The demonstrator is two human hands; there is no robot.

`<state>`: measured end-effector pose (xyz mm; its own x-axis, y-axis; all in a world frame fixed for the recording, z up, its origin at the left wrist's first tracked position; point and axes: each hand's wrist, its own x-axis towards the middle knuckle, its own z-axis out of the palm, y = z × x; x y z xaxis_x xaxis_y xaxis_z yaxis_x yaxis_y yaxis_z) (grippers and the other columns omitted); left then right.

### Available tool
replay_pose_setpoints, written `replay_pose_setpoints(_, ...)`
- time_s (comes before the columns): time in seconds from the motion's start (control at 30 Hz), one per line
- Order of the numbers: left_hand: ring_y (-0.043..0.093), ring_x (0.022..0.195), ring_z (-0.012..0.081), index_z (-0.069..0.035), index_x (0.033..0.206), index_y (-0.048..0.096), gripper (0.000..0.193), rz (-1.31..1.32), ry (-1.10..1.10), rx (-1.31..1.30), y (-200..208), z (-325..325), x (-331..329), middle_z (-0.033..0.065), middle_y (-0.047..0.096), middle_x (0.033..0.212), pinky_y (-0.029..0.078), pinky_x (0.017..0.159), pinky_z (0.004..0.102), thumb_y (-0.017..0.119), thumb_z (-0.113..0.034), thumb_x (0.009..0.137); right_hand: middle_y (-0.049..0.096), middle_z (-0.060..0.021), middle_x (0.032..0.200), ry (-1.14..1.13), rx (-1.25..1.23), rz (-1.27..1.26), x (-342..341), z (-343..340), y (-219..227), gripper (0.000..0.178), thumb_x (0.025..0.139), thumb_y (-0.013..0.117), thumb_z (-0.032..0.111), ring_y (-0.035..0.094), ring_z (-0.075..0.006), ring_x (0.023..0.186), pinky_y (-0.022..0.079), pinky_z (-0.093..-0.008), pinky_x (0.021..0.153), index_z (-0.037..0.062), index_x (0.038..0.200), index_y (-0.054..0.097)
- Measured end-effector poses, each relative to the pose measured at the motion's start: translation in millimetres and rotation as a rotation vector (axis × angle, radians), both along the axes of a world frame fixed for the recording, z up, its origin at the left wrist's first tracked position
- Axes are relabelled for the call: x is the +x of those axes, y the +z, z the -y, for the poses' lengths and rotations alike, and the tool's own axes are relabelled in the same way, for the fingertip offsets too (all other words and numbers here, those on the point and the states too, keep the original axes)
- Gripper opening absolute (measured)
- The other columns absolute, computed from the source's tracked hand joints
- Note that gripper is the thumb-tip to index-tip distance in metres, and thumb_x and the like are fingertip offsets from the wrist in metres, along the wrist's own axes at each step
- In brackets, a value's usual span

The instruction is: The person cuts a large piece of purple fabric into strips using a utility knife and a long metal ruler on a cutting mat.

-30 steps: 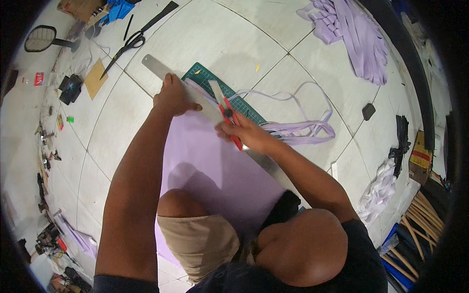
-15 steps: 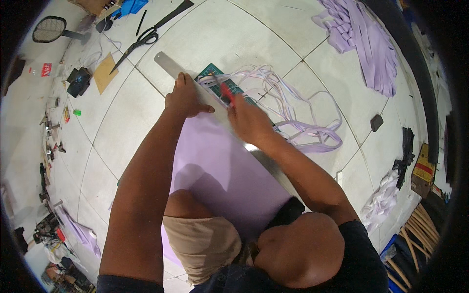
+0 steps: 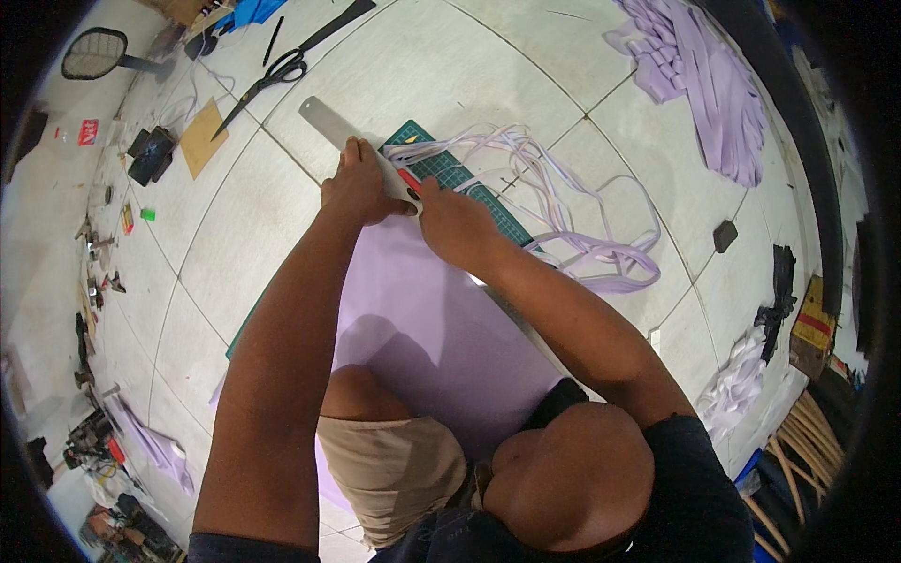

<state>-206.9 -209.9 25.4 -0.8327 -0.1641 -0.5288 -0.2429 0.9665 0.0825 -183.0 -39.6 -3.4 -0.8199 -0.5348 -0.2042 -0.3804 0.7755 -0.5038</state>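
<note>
My left hand (image 3: 361, 188) presses down on a long steel ruler (image 3: 324, 120), its fingers stretched out and the thumb apart. The ruler lies slantwise along the edge of a sheet of lilac fabric (image 3: 413, 305), over a green cutting mat (image 3: 483, 204). A red-handled cutter (image 3: 409, 180) is gripped in my right hand (image 3: 455, 223), just beside my left thumb and over the ruler. Its blade tip is too small to make out. Thin lilac strips (image 3: 554, 192) lie in loose loops on the mat and the floor to the right.
Large black scissors (image 3: 258, 89) rest on the tiled floor at the upper left, near a tan card (image 3: 203, 141). At the upper right is a heap of lilac strips (image 3: 699, 89). A small dark block (image 3: 724, 235) and wooden sticks (image 3: 815, 436) lie on the right.
My right hand has moved left, closer to my left hand, bringing the red cutter from over the mat to the ruler. My left hand stays on the ruler.
</note>
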Motion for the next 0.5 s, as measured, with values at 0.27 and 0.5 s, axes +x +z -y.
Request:
replay_pose_setpoints(0.27, 0.044, 0.142, 0.0283, 0.006, 0.154, 0.019, 0.136, 0.063, -0.053, -0.052, -2, -3, -12, 0.0175, 0.026, 0.161, 0.049, 0.106, 0.0486, 0.094, -0.055, 0.058, 0.070, -0.0275, 0.086, 0.012, -0.124, 0.123, -13, -8, 18, 0.020, 0.094, 0.050, 0.009, 0.071, -0.0448, 0.083, 0.057, -0.0532, 0.072, -0.0046, 0.108, 0.052)
replay_pose_setpoints(0.5, 0.049, 0.138, 0.0309, 0.007, 0.152, 0.023, 0.133, 0.056, -0.070, -0.086, -2, 0, -12, 0.0180, 0.029, 0.159, 0.050, 0.104, 0.0506, 0.093, -0.057, 0.059, 0.070, -0.0309, 0.090, -0.033, 0.138, 0.403, 50, -90, 47, 0.027, 0.097, 0.047, 0.011, 0.071, -0.0473, 0.085, 0.055, -0.0576, 0.075, -0.0055, 0.119, 0.048)
